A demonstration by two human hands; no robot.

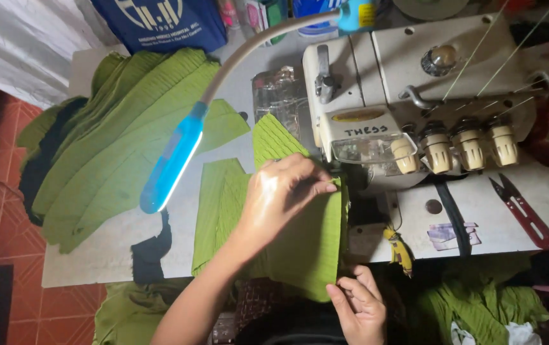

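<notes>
A green pleated fabric piece (312,246) lies on the table in front of a cream overlock sewing machine (408,96). My left hand (284,195) presses flat on the fabric, fingertips at its right edge close to the machine's presser foot. My right hand (360,306) pinches the fabric's lower right corner at the table's front edge. More green fabric runs under the left hand toward the machine (274,137).
A big heap of green pleated pieces (114,140) covers the table's left. A lit blue gooseneck lamp (172,160) hangs over the middle. Red thread snips (523,211) lie at the right, a small yellow tool (399,249) at the front edge. Green cloth (479,303) lies below right.
</notes>
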